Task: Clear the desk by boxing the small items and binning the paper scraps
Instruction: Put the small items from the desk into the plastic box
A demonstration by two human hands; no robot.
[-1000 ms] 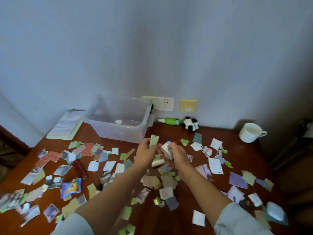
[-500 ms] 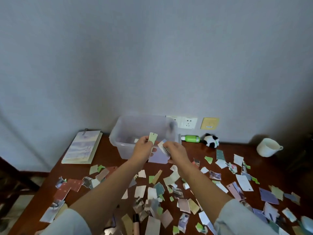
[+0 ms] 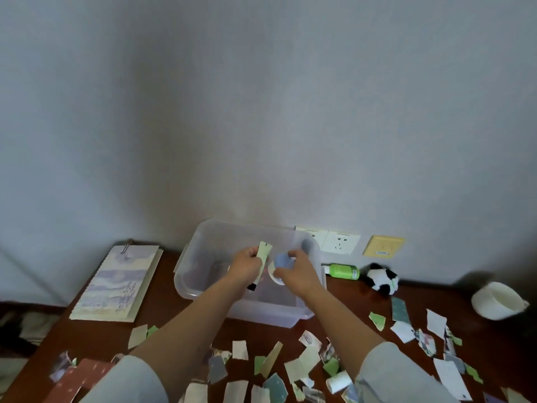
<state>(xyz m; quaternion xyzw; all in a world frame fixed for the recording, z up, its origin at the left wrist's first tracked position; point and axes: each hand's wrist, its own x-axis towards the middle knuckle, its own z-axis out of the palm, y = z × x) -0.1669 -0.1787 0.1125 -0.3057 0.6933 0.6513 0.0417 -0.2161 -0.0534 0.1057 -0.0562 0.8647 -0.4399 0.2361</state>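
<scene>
We see both of the person's hands held above the clear plastic storage box [image 3: 270, 314], which stands at the far side of the dark red-brown wooden desk [image 3: 174, 315], close to the wall. The left hand [image 3: 247, 266] is closed in a pinch on a pale green paper strip [image 3: 265, 251] that points upward, clear of the rim. We judge it is kept high so that it stays out of the box, since paper belongs in the bin, and no bin is in view.

The right hand [image 3: 299, 274] curls its fingers round a small white round item [image 3: 275, 275], perhaps a roll of tape. Motion blur hides the detail, and a bluish patch just above it cannot be made out. The hand hangs right over the open box, so we take this as the moment of dropping a small item in. A small black-and-white thing [image 3: 252, 286] shows under the left hand; we cannot tell whether it is held or lies in the box.

Right of the box, along the wall, lie a green plastic bottle [image 3: 343, 270] and a panda plush toy [image 3: 382, 279], not yet boxed. Coloured paper scraps [image 3: 305, 363] cover the near side of the desk, so most of the task remains.
</scene>
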